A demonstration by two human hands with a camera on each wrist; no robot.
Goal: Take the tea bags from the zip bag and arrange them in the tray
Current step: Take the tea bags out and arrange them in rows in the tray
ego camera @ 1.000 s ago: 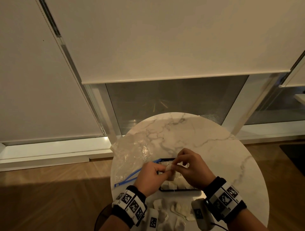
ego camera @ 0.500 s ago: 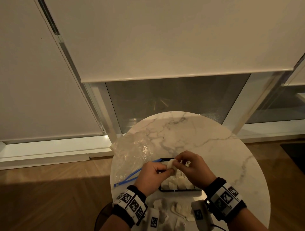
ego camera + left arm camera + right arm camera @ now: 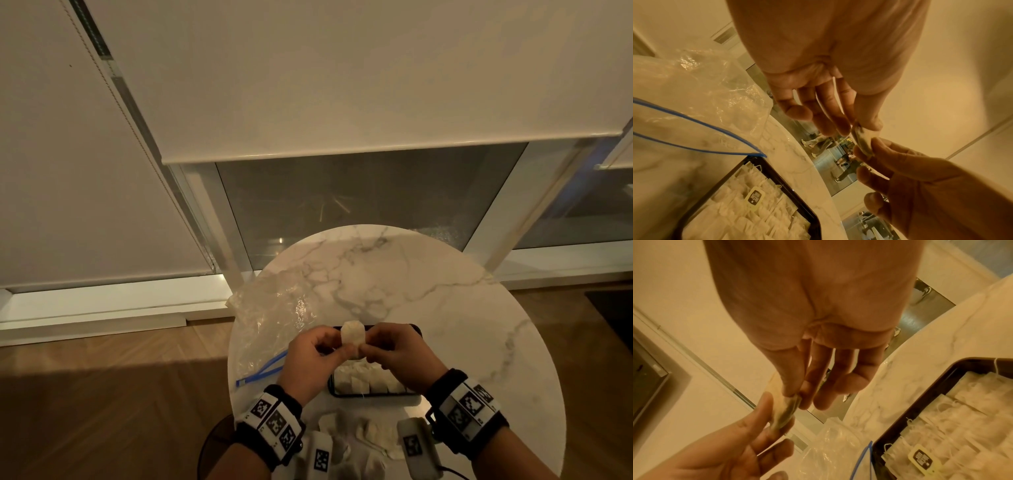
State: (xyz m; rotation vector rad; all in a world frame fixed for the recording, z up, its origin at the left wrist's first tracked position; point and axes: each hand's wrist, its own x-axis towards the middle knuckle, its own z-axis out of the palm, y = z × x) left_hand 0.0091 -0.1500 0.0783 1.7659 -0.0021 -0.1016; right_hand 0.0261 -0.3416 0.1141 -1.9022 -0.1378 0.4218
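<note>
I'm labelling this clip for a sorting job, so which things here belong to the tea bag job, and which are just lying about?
Part of the job:
- tea bag, pinched by left hand and right hand
- black tray with tea bags in rows
- zip bag, beside the tray
- loose tea bags near the table's front edge

Just lying about:
- marble table
- roller blind

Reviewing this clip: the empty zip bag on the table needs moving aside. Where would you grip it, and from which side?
Probably pinch the blue zip strip at the zip bag's open mouth, coming from the left, away from the tray. The strip looks the stiffest part; the rest is crumpled film lying flat on the table.
</note>
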